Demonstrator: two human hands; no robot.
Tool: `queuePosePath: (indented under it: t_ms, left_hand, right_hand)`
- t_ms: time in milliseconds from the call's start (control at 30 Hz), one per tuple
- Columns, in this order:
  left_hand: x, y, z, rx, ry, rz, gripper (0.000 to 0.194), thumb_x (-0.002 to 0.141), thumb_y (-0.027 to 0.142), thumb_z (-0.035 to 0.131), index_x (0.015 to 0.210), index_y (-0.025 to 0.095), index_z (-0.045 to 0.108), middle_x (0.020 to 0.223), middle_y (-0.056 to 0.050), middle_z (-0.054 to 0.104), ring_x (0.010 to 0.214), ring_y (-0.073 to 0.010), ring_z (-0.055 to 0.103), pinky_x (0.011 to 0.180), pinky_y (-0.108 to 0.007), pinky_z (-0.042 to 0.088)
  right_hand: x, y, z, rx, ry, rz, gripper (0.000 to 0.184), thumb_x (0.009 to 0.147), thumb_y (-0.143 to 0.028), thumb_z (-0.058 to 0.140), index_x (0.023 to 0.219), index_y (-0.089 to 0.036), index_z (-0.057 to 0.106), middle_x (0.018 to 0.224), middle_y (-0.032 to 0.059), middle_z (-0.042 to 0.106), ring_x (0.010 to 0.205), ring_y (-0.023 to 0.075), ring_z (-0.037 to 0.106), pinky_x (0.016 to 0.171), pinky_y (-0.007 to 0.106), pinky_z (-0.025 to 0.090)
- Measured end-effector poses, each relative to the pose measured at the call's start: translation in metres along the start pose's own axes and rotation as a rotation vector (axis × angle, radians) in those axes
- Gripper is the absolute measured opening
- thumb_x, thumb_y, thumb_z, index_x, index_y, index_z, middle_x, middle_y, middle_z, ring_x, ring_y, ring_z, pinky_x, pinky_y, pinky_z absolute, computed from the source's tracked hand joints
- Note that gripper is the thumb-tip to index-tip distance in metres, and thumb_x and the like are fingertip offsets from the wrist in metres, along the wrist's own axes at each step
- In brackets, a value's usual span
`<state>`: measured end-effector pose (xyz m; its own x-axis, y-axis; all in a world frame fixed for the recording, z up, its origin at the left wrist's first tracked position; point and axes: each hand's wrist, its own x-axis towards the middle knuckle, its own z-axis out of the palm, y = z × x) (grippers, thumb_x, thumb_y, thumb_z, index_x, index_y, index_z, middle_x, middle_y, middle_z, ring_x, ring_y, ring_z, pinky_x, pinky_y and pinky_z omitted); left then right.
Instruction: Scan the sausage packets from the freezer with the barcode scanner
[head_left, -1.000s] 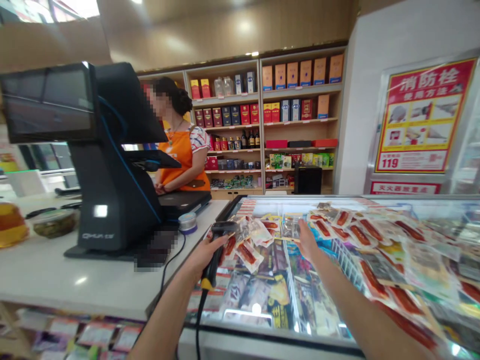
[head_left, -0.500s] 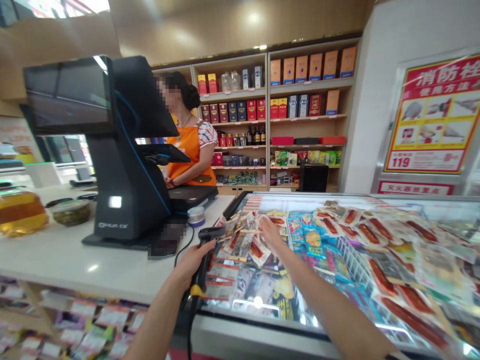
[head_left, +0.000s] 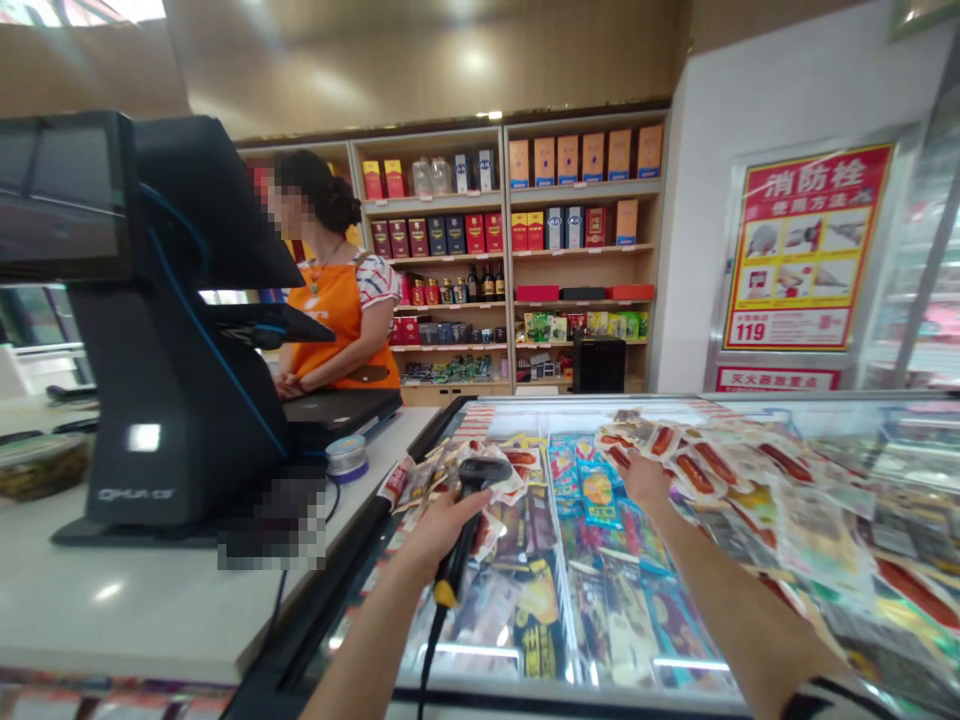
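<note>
My left hand (head_left: 448, 522) is wrapped round the handle of a black and yellow barcode scanner (head_left: 461, 540), its head over a pile of packets on the freezer's glass top. My right hand (head_left: 646, 482) reaches to the near left end of a second spread of vacuum-packed sausages (head_left: 697, 472). Its fingers close at the edge of one packaged sausage (head_left: 616, 450); the fingertips are partly hidden. Beneath the scanner, the left pile of packets (head_left: 427, 475) is partly covered by my hand and the scanner.
The chest freezer (head_left: 555, 695) holds colourful ice-cream packs under its glass. To the left, a checkout terminal (head_left: 187, 400) and a round tin (head_left: 347, 458) stand on the white counter (head_left: 150, 610). A person in an orange apron (head_left: 349, 320) stands behind, before shelves of boxes (head_left: 577, 225).
My right hand has moved from the left pile across to the sausages on the right. The scanner in my left hand has come over the left pile. The view has turned right.
</note>
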<state>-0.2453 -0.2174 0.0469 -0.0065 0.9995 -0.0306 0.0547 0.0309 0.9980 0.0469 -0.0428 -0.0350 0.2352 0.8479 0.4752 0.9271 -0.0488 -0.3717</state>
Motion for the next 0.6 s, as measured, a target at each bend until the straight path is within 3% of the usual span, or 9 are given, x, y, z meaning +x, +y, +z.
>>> queuePosePath:
  t_ms: [67,167,367,600]
  left_hand:
    - [0.003,-0.001,0.009,0.005,-0.032,-0.016,0.032,0.062,0.045,0.054,0.059,0.014,0.047,0.047,0.001,0.051,0.037,-0.008,0.045,0.037,-0.021,0.034]
    - [0.006,-0.001,0.018,0.011,-0.062,-0.019,0.032,0.062,0.045,0.055,0.062,0.014,0.047,0.049,0.001,0.052,0.038,-0.0082,0.046,0.038,-0.021,0.034]
    - [0.008,0.002,0.029,0.029,-0.154,0.022,0.031,0.064,0.044,0.053,0.06,0.013,0.048,0.05,0.001,0.051,0.038,-0.0075,0.046,0.038,-0.02,0.034]
    - [0.002,0.015,0.033,0.09,-0.186,0.04,0.032,0.067,0.042,0.05,0.055,0.013,0.048,0.045,0.0,0.05,0.036,-0.0075,0.044,0.038,-0.02,0.032]
  right_hand:
    - [-0.001,-0.002,0.005,-0.068,-0.001,0.02,0.029,0.069,-0.03,0.048,0.092,-0.016,0.057,0.083,0.0148,0.06,0.084,0.0277,0.054,0.066,0.04,0.04]
    - [-0.004,-0.008,0.003,-0.014,-0.049,-0.091,0.029,0.07,-0.025,0.045,0.094,-0.015,0.057,0.081,0.0129,0.06,0.078,0.0228,0.056,0.066,0.034,0.04]
    - [-0.02,-0.027,-0.028,0.176,0.042,-0.413,0.039,0.067,-0.016,0.042,0.105,-0.013,0.051,0.096,0.0102,0.054,0.09,0.0195,0.05,0.079,0.029,0.036]
    - [-0.032,-0.041,-0.055,0.214,0.05,-0.548,0.041,0.066,-0.015,0.043,0.106,-0.016,0.05,0.094,0.0077,0.053,0.087,0.0185,0.048,0.078,0.029,0.035]
